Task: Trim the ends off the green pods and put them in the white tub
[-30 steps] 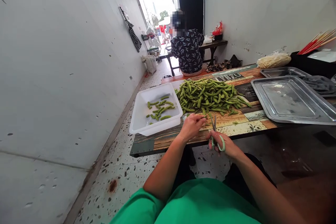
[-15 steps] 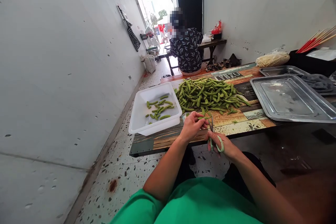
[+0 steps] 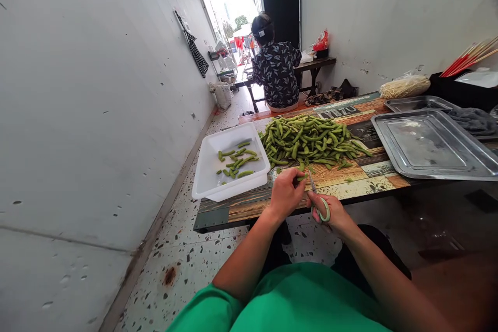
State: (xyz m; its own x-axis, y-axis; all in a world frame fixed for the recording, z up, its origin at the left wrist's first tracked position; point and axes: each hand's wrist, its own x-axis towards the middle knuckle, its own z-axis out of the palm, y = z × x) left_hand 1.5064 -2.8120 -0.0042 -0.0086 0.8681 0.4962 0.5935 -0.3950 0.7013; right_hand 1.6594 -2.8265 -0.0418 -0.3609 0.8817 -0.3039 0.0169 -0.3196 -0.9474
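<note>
My left hand [image 3: 285, 193] pinches a green edamame pod [image 3: 301, 178] just above the table's near edge. My right hand [image 3: 329, 212] grips small scissors with pale green handles [image 3: 319, 206]; the blades point up at the pod's end. A big heap of edamame pods [image 3: 311, 140] lies on the patterned table [image 3: 361, 182] behind my hands. To the left stands a white plastic tub [image 3: 210, 166] holding several trimmed pods [image 3: 237, 160].
Two steel trays [image 3: 428, 145] lie at the right, with a dark cloth [image 3: 472, 119], a bag of enoki mushrooms [image 3: 404, 86] and a holder of skewers [image 3: 469, 59] behind. A person [image 3: 276, 70] sits at another table farther back, facing away. A white wall runs along the left.
Both hands shifted slightly toward me and to the right. The scissors tilted and their blades came up against the pod's end in my left hand.
</note>
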